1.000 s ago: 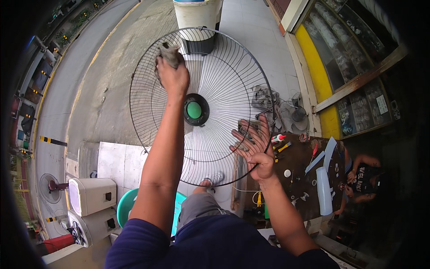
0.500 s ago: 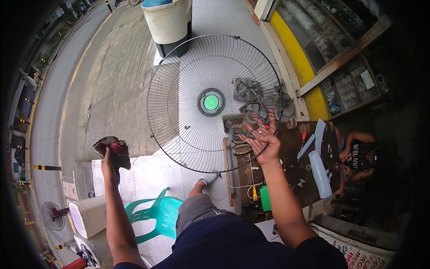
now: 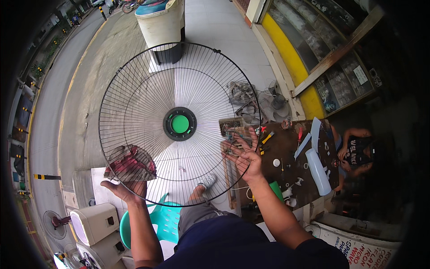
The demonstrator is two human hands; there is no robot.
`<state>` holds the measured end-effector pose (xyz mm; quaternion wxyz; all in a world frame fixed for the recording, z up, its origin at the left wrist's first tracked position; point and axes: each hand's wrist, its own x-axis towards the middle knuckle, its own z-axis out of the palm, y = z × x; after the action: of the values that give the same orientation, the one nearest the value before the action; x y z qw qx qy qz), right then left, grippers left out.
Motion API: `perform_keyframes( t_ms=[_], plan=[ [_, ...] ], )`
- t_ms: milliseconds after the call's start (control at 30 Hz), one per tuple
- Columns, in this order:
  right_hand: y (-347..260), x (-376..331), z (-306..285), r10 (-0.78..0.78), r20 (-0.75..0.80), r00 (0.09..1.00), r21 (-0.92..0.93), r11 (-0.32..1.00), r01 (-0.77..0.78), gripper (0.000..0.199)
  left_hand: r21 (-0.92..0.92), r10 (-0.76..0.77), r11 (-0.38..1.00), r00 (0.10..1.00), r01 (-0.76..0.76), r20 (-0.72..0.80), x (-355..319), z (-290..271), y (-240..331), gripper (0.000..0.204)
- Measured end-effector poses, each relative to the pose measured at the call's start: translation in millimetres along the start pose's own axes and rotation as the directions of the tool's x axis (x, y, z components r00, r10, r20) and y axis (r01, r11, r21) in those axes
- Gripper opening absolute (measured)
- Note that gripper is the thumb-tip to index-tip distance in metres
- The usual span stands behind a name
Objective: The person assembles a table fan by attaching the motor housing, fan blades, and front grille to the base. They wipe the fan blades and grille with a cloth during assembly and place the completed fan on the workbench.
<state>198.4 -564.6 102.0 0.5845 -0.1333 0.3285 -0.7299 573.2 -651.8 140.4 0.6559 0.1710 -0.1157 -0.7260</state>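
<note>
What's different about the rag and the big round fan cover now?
The left hand moved the rag from the upper-left front of the fan cover down to behind its lower left. The right hand stayed open at its right side.

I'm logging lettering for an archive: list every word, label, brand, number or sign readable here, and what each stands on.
White sign board, lower right: large red and blue letters, partly legible; wording not copied here.
Co-worker's dark shirt: pale letters across the front; not copied either.
White label on the glass display case: too small to read.
Fan guard and its green centre: no lettering that I can make out.
</note>
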Motion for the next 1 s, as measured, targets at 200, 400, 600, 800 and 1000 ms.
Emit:
perform_keyframes(
  t_ms=[200,400,600,800,1000],
  plan=[
    [-2.9,1.5,-16.4,-0.094,0.075,0.993,-0.191,0.976,0.106,0.074,0.473,0.07,0.881,0.984,0.016,-0.164,-3.3,-53.4,8.1,0.056],
    [-87.4,59.6,-6.9,-0.467,0.143,0.873,-0.588,0.669,0.454,0.064,0.275,0.081,0.954,0.987,-0.118,0.142,-4.6,-77.3,37.6,0.022],
    [-113.3,141.7,31.6,-0.356,0.122,0.927,-0.987,0.053,0.15,0.054,0.398,0.21,0.887,0.972,-0.236,0.108,-6.2,-38.4,23.2,0.069],
    [-82.7,142.4,10.3,-0.54,0.014,0.842,-0.997,0.053,0.05,0.046,0.393,0.205,0.898,0.979,-0.197,0.023,-7.6,-33.4,13.5,0.065],
    [-77.9,127.3,10.2,-0.638,0.029,0.77,-0.993,0.068,0.093,0.051,0.4,0.23,0.888,0.972,-0.226,0.039,-13.9,-26.2,18.1,0.066]
  ],
)
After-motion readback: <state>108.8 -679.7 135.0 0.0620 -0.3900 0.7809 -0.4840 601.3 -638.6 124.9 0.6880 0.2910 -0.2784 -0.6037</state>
